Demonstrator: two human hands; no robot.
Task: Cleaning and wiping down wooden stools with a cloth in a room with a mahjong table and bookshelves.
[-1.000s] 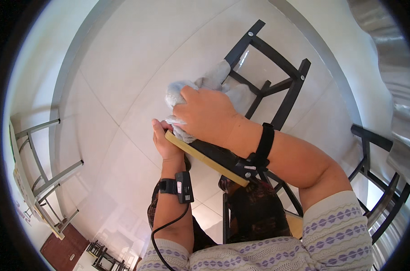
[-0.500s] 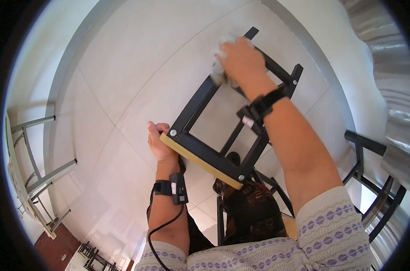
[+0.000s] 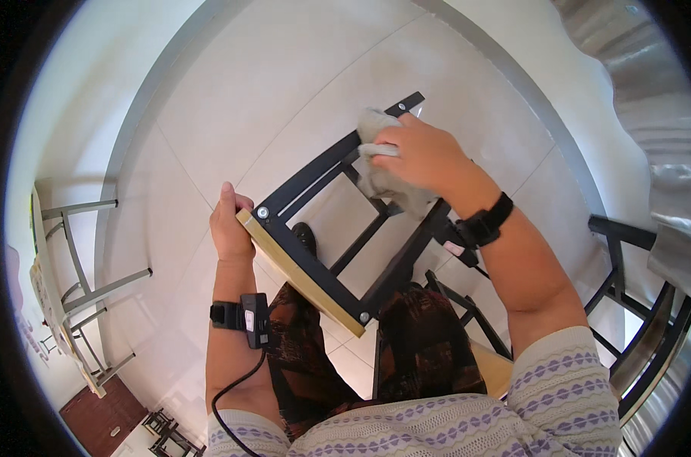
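A small stool with a black frame (image 3: 307, 180) and a pale wooden seat (image 3: 300, 276) is tipped on its side in front of me, legs pointing away. My left hand (image 3: 231, 232) grips the seat's left end, thumb up, its other fingers partly hidden behind the edge. In my right hand (image 3: 429, 156) is a grey cloth (image 3: 381, 179), pressed around the upper leg near its far end. Part of the cloth hangs down inside the frame. Both wrists carry a strapped black device.
Beneath me is another wooden seat (image 3: 492, 369) with black legs. A table with grey metal legs (image 3: 105, 298) stands at the left. Dark furniture frames (image 3: 618, 293) and a silvery curtain (image 3: 654, 129) are at the right. A grey skirting strip (image 3: 505, 68) curves along the wall.
The stool has shifted left and tilted, showing more of its lower frame. My right hand and the cloth have come down and nearer along the leg; my left hand moved left with the seat.
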